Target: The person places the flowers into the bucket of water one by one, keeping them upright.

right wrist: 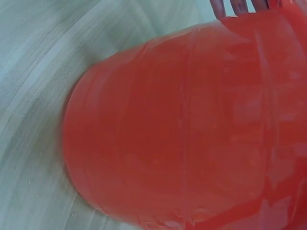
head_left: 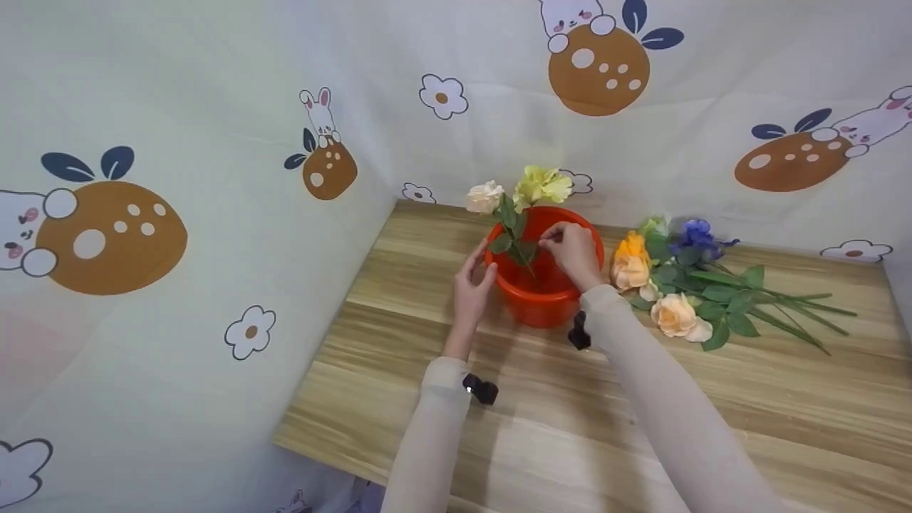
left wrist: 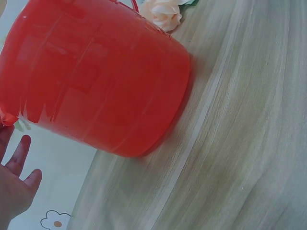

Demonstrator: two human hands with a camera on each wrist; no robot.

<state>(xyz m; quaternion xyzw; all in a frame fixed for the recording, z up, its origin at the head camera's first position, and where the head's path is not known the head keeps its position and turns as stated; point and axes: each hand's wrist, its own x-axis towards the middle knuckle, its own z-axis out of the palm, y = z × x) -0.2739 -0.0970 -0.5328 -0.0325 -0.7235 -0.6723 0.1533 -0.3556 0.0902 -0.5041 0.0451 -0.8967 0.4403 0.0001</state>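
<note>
A red plastic bucket [head_left: 541,306] stands upright on the wooden table, its outer wall filling much of both wrist views. Inside it lean a pale cream rose [head_left: 484,197] with green leaves [head_left: 507,214] and a yellow-green flower [head_left: 543,185], both blooms above the far rim. My left hand [head_left: 473,288] is at the bucket's left side, its fingers extended and fingertips right at the rim. Over the bucket's right side, my right hand [head_left: 573,253] has bent fingers, with thumb and fingertips close together beside the rose's leaves. I cannot tell whether they pinch a leaf or stem.
Right of the bucket lies a bunch of artificial flowers: peach roses [head_left: 675,315], an orange bloom [head_left: 630,249] and a blue flower [head_left: 700,239], their stems [head_left: 798,296] pointing right. A printed cloth [head_left: 491,153] hangs behind and left of the table [head_left: 385,356].
</note>
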